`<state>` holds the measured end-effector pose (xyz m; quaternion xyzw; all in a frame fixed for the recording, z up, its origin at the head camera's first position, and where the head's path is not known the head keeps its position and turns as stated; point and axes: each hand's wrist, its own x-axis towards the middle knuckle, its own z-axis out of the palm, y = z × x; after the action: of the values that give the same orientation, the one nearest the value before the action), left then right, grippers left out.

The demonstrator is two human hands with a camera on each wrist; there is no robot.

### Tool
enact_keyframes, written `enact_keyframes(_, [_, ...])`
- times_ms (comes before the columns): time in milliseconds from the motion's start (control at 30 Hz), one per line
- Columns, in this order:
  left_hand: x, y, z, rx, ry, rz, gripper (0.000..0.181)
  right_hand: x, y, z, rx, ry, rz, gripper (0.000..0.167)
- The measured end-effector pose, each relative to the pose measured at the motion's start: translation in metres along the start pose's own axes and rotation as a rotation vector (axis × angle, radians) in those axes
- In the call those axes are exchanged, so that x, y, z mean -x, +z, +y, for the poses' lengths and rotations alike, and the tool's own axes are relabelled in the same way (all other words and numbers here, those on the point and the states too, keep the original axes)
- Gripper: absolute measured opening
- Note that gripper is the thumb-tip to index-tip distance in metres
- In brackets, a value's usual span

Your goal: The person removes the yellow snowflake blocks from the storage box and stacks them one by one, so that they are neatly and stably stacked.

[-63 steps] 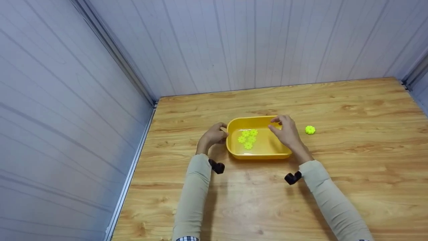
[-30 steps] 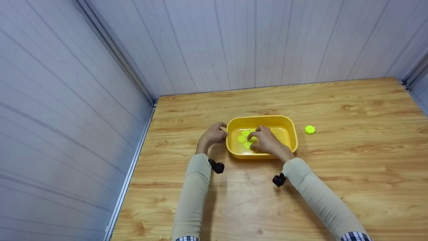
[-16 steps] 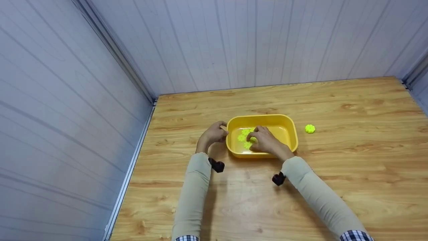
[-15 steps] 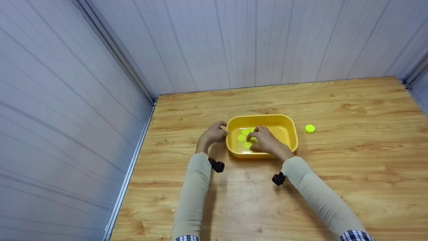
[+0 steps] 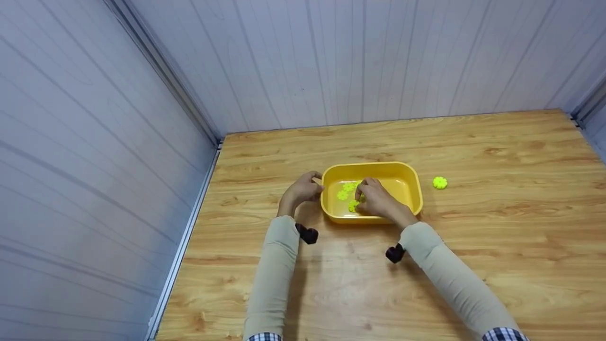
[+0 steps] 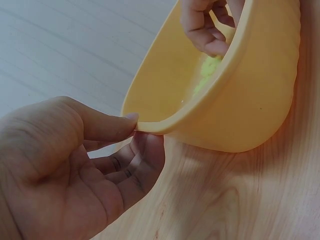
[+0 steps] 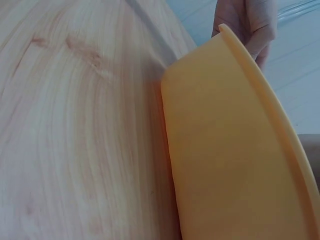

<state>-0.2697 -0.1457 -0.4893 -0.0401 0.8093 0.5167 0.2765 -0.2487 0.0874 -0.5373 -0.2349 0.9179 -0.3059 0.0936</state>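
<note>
A yellow plastic basin [image 5: 407,189] stands on the wooden table. My left hand [image 5: 303,189] pinches its left rim between thumb and fingers, as the left wrist view shows. Inside the basin lie several neon yellow-green flower-shaped pieces [image 5: 343,195]. My right hand [image 5: 378,200] reaches in over the near rim, its fingers curled down among these pieces. Its fingertips seem to pinch one flower-shaped piece [image 5: 353,206], which looks tilted; the hand partly hides it. In the right wrist view, the basin's outer wall [image 7: 225,145] covers most of the right hand's work.
Another yellow-green flower-shaped piece [image 5: 440,183] lies on the table right of the basin. White panelled walls [image 5: 303,61] bound the table [image 5: 497,227] at the back and left. A small black camera mount sits at each wrist.
My right hand has moved left and down from the basin's right side into the flower-shaped pieces, then slightly right, shifting the nearest piece. My left hand stays on the rim.
</note>
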Motion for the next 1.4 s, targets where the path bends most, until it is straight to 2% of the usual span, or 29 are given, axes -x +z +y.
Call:
enact_keyframes(233, [-0.001, -0.001, 0.000, -0.018, -0.003, 0.005, 0.039, -0.002, -0.004, -0.002, -0.094, 0.066, -0.034, 0.012])
enact_keyframes(467, [-0.002, -0.001, 0.000, -0.009, -0.006, 0.008, 0.038, -0.002, -0.009, 0.001, -0.202, 0.079, 0.036, 0.013])
enact_keyframes(733, [-0.002, -0.001, -0.001, -0.006, 0.006, 0.003, 0.039, 0.003, -0.016, 0.007, -0.300, 0.101, 0.069, 0.016])
enact_keyframes(1133, [-0.002, -0.001, -0.001, -0.004, 0.006, -0.006, 0.041, 0.011, -0.034, 0.013, -0.366, 0.115, 0.138, 0.018])
enact_keyframes(1400, [-0.002, 0.000, -0.001, -0.005, 0.007, -0.011, 0.043, 0.020, -0.049, 0.020, -0.383, 0.136, 0.178, 0.025])
